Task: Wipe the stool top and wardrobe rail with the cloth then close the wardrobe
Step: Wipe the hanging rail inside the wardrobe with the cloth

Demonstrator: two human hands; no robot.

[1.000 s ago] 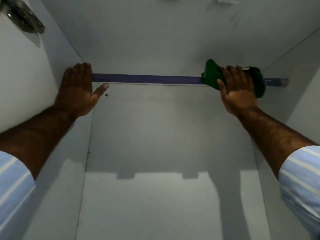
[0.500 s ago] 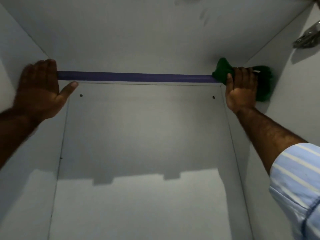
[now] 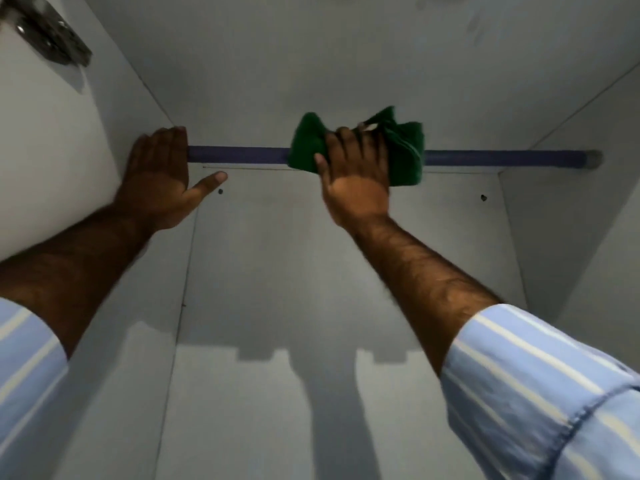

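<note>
1. The right hand (image 3: 356, 178) is clenched over the green cloth (image 3: 405, 150), fingers curled over the top of it and thumb on its left side, pressing the cloth around the rail (image 3: 239, 155).
2. The cloth is bunched and wrapped round the rail a little left of the rail's middle; folds stick out on both sides of the hand and a corner stands up above the fingers.
3. The left hand (image 3: 161, 174) lies flat and released at the rail's left end, palm against the left wall (image 3: 52, 150), fingers together pointing up, thumb spread out below the rail. It covers that end of the rail and grasps nothing.
4. The rail is dark blue-purple and runs level from wall to wall; its bare right stretch ends in a grey cap (image 3: 594, 159) at the right wall (image 3: 571, 220).
5. Just below the rail, the back panel (image 3: 311, 271) shows two small dark holes, one near each end of the rail.
6. Well above the rail's left end, a metal hinge (image 3: 52, 36) sits on the left wall.
7. Both forearms are bare, with striped light-blue sleeves (image 3: 540, 393) pushed back.
</note>
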